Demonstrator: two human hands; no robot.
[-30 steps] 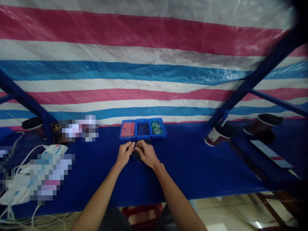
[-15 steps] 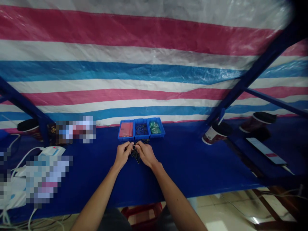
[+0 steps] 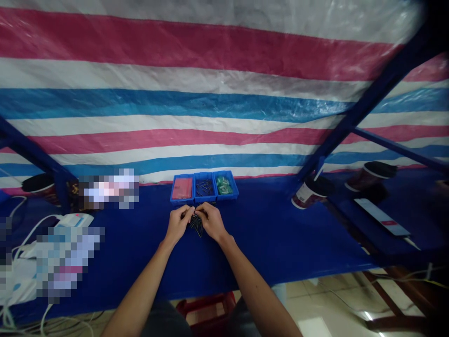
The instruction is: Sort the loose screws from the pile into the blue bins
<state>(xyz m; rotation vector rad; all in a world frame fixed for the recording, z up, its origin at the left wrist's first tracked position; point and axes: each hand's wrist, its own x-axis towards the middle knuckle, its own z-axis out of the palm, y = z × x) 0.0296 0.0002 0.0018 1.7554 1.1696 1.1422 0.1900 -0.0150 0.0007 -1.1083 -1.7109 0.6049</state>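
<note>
My left hand (image 3: 179, 223) and my right hand (image 3: 211, 221) meet fingertip to fingertip above a pile of thin dark screw-like pieces (image 3: 197, 227) on the blue table. Both are closed in a pinch; whatever sits between the fingers is too small to make out. Just beyond them stand three joined blue bins. The left bin (image 3: 182, 202) holds flat pink-red pieces (image 3: 183, 188). Thin dark pieces (image 3: 203, 188) like those in the pile lie in the middle bin. In the right bin are green and whitish small items (image 3: 223, 185).
A power strip (image 3: 75, 220) with white cables lies at the left, beside blurred-out items. To the right stand a lidded cup (image 3: 310, 193), another cup (image 3: 372, 175) and a phone (image 3: 381, 216). Blue frame posts rise on both sides before a striped sheet (image 3: 210, 107).
The hands stay together over the pile, with the right fingers shifted slightly. The whole view has moved a little, so the bins and cups appear slightly further left.
</note>
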